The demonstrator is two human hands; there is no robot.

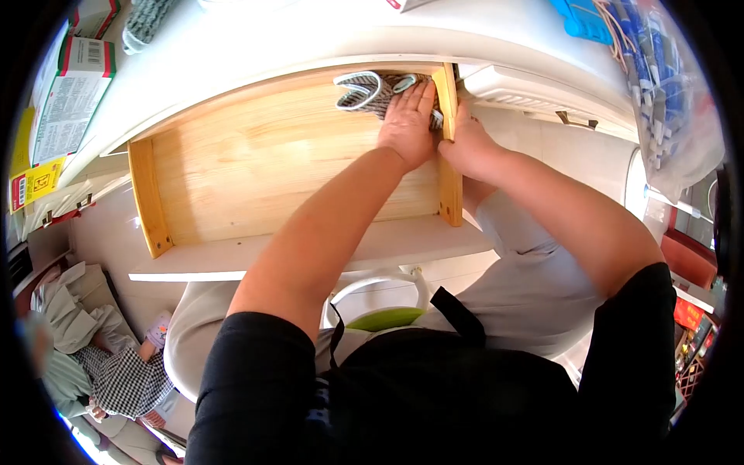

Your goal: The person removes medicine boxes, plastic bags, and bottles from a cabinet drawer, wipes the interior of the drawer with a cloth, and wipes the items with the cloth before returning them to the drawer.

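Note:
An open wooden drawer (pixel 263 163) is pulled out from under the white tabletop, above my lap. In its back right corner lies a folded, dark striped knitted item with pale edging (pixel 363 91); I cannot tell its exact kind. My left hand (pixel 411 124) rests on that item, fingers stretched out flat, close to the right wall. From outside the drawer, my right hand (pixel 469 143) holds the right wooden side wall (pixel 449 182), with its thumb near the wall's top edge. Part of its fingers is hidden.
On the white tabletop (pixel 232 39) are a grey knitted item (pixel 146 22), boxes (pixel 74 97) at left, a blue plastic object (pixel 583 19) and a clear bag of blue-and-white items (pixel 659 85) at right. A neighbouring drawer (pixel 542 89) adjoins. Another person (pixel 116 380) sits at lower left.

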